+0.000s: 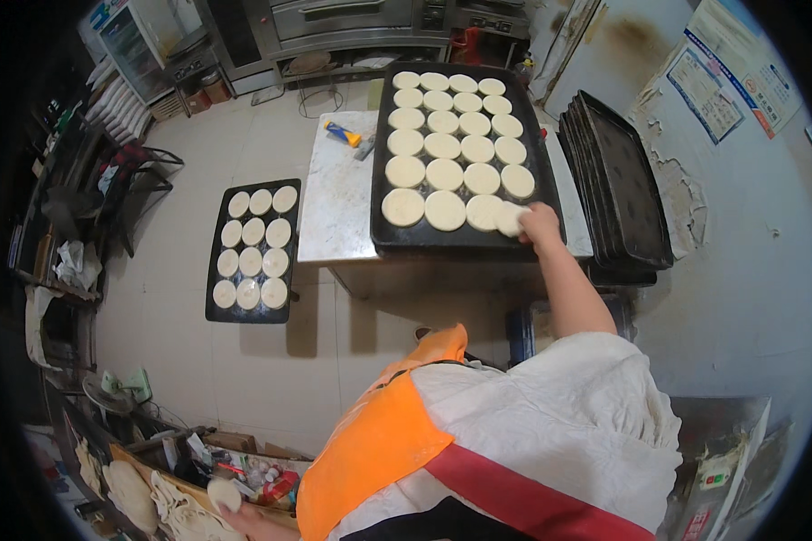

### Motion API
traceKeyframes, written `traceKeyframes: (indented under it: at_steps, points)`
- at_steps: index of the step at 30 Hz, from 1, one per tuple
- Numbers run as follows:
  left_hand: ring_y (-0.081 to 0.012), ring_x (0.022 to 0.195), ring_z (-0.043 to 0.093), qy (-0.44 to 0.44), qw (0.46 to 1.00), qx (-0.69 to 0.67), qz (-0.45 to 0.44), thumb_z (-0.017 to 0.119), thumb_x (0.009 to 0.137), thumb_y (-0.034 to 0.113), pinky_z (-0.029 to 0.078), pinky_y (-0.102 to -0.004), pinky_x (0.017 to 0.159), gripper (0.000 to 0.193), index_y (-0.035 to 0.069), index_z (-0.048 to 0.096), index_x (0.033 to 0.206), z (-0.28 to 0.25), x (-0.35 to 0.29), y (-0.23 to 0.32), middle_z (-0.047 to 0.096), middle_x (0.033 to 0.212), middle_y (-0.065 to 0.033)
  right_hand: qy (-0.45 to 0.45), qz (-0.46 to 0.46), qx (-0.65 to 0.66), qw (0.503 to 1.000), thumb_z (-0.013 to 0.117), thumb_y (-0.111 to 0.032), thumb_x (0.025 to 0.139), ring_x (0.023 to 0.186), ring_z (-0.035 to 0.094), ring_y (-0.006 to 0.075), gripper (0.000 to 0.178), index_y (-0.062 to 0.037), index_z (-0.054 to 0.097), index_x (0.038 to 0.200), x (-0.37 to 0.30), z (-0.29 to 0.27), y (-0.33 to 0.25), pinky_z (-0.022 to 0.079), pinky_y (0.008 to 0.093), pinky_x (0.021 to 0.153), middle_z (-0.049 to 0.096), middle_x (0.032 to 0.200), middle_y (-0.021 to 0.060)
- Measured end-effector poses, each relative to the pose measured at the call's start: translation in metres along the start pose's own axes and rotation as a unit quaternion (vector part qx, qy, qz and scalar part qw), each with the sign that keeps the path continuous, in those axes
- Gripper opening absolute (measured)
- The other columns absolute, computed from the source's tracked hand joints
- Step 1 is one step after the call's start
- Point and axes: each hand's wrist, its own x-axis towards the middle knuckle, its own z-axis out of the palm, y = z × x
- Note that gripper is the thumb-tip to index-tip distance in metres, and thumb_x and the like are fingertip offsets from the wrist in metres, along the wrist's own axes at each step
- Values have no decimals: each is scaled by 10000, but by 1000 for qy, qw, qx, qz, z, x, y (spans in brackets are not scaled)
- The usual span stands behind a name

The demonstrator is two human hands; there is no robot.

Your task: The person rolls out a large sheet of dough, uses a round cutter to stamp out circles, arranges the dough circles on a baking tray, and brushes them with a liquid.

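At the near right corner of a large black baking tray (467, 239), my right hand (539, 225) is closed on a flat round dough disc (512, 219), which overlaps the last disc of the near row. Rows of pale dough discs (445, 174) fill the rest of that tray. Down at the lower left, my left hand (246, 521) pinches another dough disc (224, 492), held up on its edge. Close to it lie a large dough lump (131, 494) and folded dough (185, 507) on a work surface.
The tray rests on a white table (334, 212) with a yellow-handled scraper (343, 134). A smaller tray of discs (253, 316) is lower down at left. Stacked black trays (618, 180) lean at the right wall. An oven (352, 22) stands behind, a small fan (117, 390) at left.
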Motion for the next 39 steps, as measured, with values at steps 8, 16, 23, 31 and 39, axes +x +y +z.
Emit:
traceKeyframes:
  at_steps: [8, 16, 23, 31, 39]
  points:
    - [-286, 1161, 535, -289, 931, -90, -202, 533, 935, 176, 432, -439, 1002, 409, -39, 470, 1277, 314, -119, -5, 551, 1259, -164, 101, -165, -214, 957, 545, -99, 748, 942, 621, 382, 309, 35, 634, 1012, 28, -13, -4, 511, 422, 783, 637, 1042, 241]
    - [-262, 1119, 573, -285, 922, -104, -239, 542, 902, 166, 445, -422, 988, 403, -43, 504, 1245, 310, -161, -16, 593, 1212, -141, -187, -226, -36, 955, 567, -158, 826, 546, 504, 102, 164, -13, 643, 812, 81, 30, -9, 397, 271, 480, 550, 610, 20]
    - [-278, 1085, 590, 75, 964, -208, -147, 495, 943, 199, 466, -427, 959, 360, -18, 506, 1230, 127, -132, -21, 600, 1178, -142, -354, -318, -49, 878, 561, -112, 834, 666, 574, 138, 252, 27, 592, 1042, 0, 133, -131, 462, 249, 577, 610, 858, 75]
    - [-262, 1009, 609, 326, 930, 141, -94, 616, 866, 249, 495, -396, 861, 493, -4, 473, 1264, -79, -134, 44, 590, 1168, -157, -508, -493, -124, 695, 586, -64, 806, 684, 608, 155, 234, 33, 628, 1015, -185, 267, -205, 475, 271, 631, 656, 798, 92]
    - [-257, 1129, 536, 461, 864, -201, 11, 612, 865, 242, 427, -420, 931, 487, 36, 460, 1279, -235, -31, 54, 560, 1202, -101, -510, -637, -198, 544, 623, -77, 779, 686, 647, 203, 263, 40, 648, 1013, -390, 299, -237, 501, 306, 645, 667, 749, 149]
